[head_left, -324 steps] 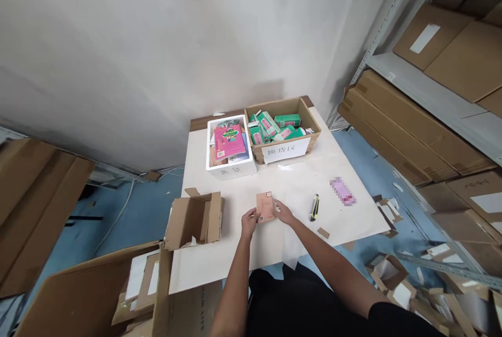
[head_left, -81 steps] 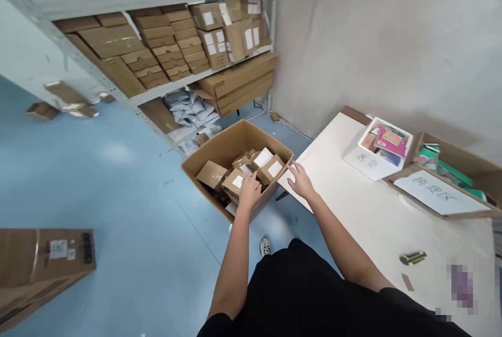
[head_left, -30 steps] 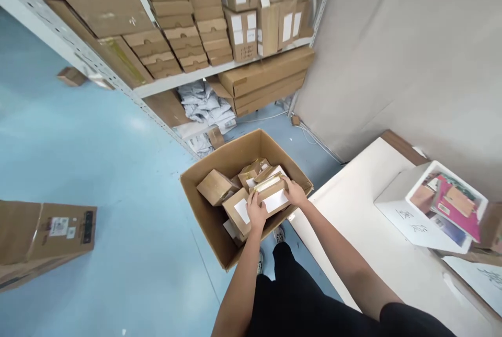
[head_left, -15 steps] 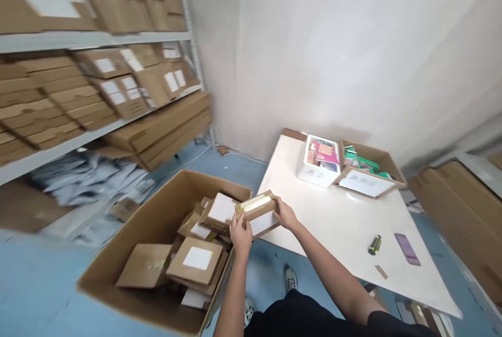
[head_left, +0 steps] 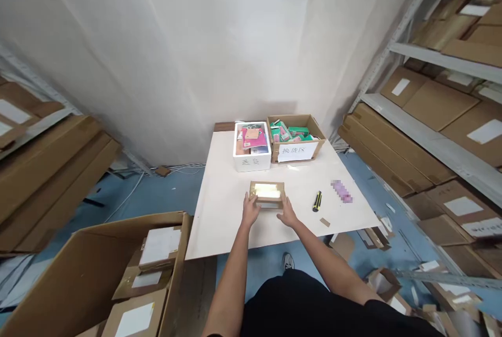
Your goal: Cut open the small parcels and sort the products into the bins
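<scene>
A small cardboard box [head_left: 267, 189] with shiny tape across its top is held between my two hands over the white table [head_left: 219, 211]. My left hand [head_left: 251, 210] grips its left side, and my right hand [head_left: 288, 212] its right side. Whether the box touches the tabletop I cannot tell. To the right of my right hand lies a black and yellow utility knife [head_left: 317, 201]. Beside it are a scrap of brown cardboard [head_left: 324, 222] and a blurred purple object [head_left: 342, 191].
At the table's back stand a white box [head_left: 253, 163] of packages and a cardboard box [head_left: 296, 153] with green packs. A large carton [head_left: 98, 232] holding several parcels stands on the floor at left. Loaded shelves [head_left: 431, 117] rise at right; more cartons [head_left: 55, 169] are stacked at left.
My view has turned right. Both hands have carried the small cardboard box from beside the large carton to over the table. The grip on it stays two-handed.
</scene>
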### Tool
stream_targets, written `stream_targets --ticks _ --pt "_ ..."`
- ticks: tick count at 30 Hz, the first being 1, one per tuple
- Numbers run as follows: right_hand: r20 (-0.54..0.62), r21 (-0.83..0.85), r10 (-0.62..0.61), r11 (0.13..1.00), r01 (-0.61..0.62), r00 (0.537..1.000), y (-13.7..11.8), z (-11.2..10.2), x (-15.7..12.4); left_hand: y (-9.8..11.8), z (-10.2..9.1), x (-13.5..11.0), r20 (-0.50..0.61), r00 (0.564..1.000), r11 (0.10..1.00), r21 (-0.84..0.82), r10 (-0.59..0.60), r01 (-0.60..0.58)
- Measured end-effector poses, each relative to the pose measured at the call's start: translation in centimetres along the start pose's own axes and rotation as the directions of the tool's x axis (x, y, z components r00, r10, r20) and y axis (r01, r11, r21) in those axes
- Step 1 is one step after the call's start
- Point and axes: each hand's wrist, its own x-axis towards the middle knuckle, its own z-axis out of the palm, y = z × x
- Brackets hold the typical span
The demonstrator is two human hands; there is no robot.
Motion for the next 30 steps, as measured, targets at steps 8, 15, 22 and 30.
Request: stream_targets --ticks 8,15,22,30 --pt "-0.024 0.034 0.038 0.999 -0.037 0.999 6.8 -2.7 4.4 0.3 7.0 -0.9 -0.064 0.992 0.976 0.18 -0.112 0.122" --pt "-0.006 0.085 0.063 0.994 -0.062 0.998 6.1 -6.2 14.8 0.0 6.6 -3.0 -0.034 0.996 0.957 0.273 -0.088 0.094" --pt "0.391 -0.112 0.117 0.991 -0.078 0.913 7.2 -5.5 15.2 -0.6 5.6 -0.9 0.004 0.99 0.946 0.296 -0.142 0.134" --pt "0.489 -0.098 -0.024 0.992 0.083 0.872 7.2 -3.9 10.2 1.2 8.8 4.7 0.054 0.991 0.964 0.244 -0.119 0.102"
